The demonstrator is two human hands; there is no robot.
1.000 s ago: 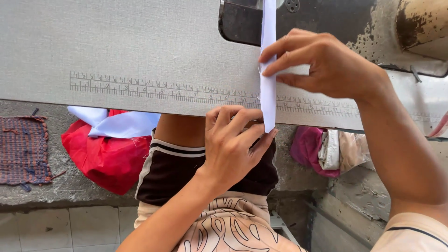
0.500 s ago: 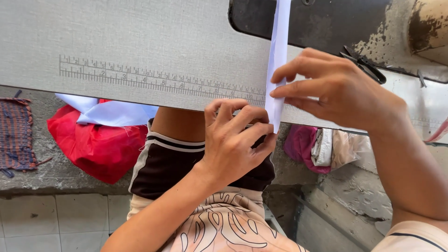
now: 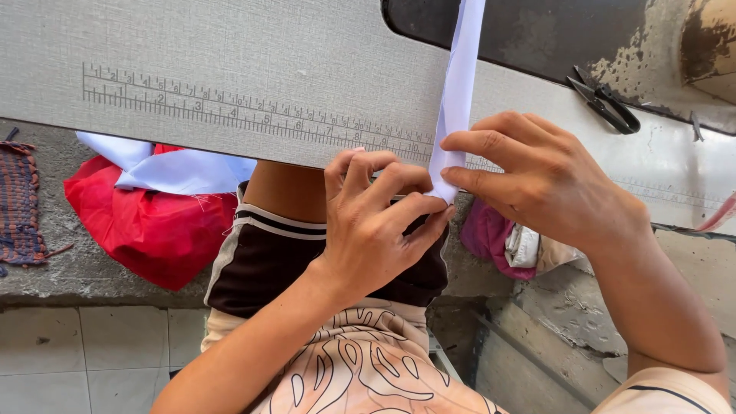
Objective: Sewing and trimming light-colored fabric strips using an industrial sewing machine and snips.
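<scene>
A narrow white fabric strip (image 3: 460,84) runs from the top of the view down across the grey sewing table (image 3: 230,69) to its near edge. My right hand (image 3: 537,176) pinches the strip's lower end between thumb and fingers. My left hand (image 3: 376,222) comes up from below the table edge, with its fingers curled around the same end of the strip, touching my right fingertips. A printed ruler scale (image 3: 245,115) runs along the table's near edge.
Black thread snips (image 3: 606,103) lie on the table at the upper right, next to a dark sewing machine base (image 3: 537,31). Below the table lie a red and white cloth bundle (image 3: 153,215), a pink cloth heap (image 3: 498,241) and a woven mat (image 3: 19,203).
Both hands have slid down the strip to its lower end at the table edge. The view has shifted, bringing the black snips into sight.
</scene>
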